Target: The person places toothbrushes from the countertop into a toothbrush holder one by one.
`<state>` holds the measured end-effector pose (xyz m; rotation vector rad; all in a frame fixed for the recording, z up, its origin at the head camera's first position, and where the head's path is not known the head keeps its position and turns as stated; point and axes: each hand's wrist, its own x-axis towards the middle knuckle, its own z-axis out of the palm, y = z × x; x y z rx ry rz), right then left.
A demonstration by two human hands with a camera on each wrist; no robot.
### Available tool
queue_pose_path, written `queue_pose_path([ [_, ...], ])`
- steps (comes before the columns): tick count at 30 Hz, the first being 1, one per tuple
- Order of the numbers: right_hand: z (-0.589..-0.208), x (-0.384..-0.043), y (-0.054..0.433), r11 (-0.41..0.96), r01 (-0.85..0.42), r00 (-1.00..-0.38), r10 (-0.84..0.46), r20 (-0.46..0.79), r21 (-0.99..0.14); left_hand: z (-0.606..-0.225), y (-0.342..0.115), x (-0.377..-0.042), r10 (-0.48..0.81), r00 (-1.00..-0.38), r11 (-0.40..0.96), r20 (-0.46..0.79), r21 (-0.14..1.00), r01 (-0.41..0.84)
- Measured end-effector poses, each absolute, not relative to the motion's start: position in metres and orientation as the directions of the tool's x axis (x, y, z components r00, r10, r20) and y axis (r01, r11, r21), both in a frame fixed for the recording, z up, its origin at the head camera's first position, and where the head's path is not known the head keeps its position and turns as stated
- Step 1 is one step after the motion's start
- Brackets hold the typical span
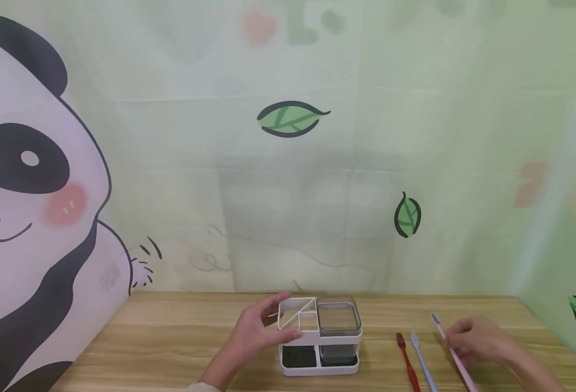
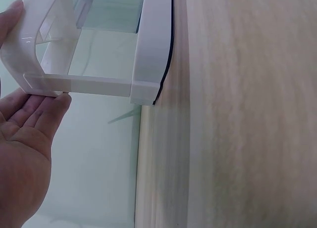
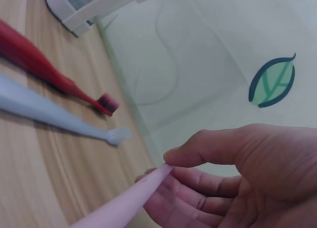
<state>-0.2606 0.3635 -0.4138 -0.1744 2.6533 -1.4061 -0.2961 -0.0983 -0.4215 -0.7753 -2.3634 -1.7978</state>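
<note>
A white toothbrush holder with a divided top and a black pad in its base stands on the wooden table. My left hand grips its upper left side, thumb at the front and fingers behind. In the left wrist view the fingers press against the white upper frame. A clear cup sits in the holder's right half. On the right, my right hand pinches a pink toothbrush between thumb and fingers, below its head. The brush slants, head pointing away; its lower end is out of view.
A red toothbrush and a light blue toothbrush lie side by side between the holder and my right hand. Behind the table hangs a pale green cloth printed with leaves and a panda.
</note>
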Motion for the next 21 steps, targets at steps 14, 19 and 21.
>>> queue_pose_path([
  [14, -0.385, -0.257, 0.356, 0.495, -0.07, -0.991, -0.136, 0.003, -0.866, -0.422, -0.1, -0.296, 0.345, -0.872, 0.159, 0.348, 0.893, 0.42],
  [19, -0.374, -0.255, 0.351, 0.492, -0.061, -0.996, -0.083, 0.024, -0.869, -0.422, -0.099, -0.296, 0.34, -0.874, 0.177, 0.348, 0.889, 0.423],
  [21, -0.37, -0.253, 0.349, 0.503, -0.067, -0.997, -0.07, 0.037, -0.861, -0.422, -0.099, -0.296, 0.34, -0.875, 0.185, 0.345, 0.887, 0.422],
])
